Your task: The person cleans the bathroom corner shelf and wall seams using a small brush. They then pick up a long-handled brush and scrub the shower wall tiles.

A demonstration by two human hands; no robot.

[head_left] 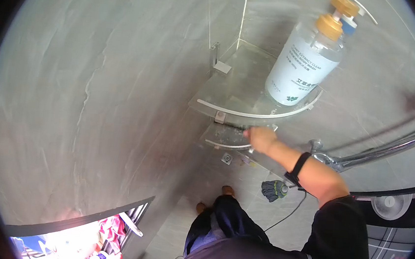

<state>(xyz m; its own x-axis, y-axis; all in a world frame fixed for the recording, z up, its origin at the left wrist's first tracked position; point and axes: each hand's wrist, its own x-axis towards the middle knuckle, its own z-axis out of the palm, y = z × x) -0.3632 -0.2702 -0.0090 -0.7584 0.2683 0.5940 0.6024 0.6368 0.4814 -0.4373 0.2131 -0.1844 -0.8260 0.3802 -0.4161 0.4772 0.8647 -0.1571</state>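
Observation:
My right hand (262,139) reaches out at the lower glass corner shelf (229,137), just below the upper one. Its fingers are closed, and a thin dark line runs left from them under the upper shelf; what they hold, I cannot make out. A black band (300,166) circles that wrist. On the upper glass shelf (241,78), near its right side, stands a clear pump bottle of body wash (299,71) with a white label and an orange-yellow pump. My left hand cannot be made out.
A second pump top (349,24) shows behind the bottle. Chrome shower pipework (330,160) is on the right wall. A grey mop head (274,190) and a floor drain (226,158) lie below. A round white fan (390,207) is at right; overexposed items (112,229) fill the lower left.

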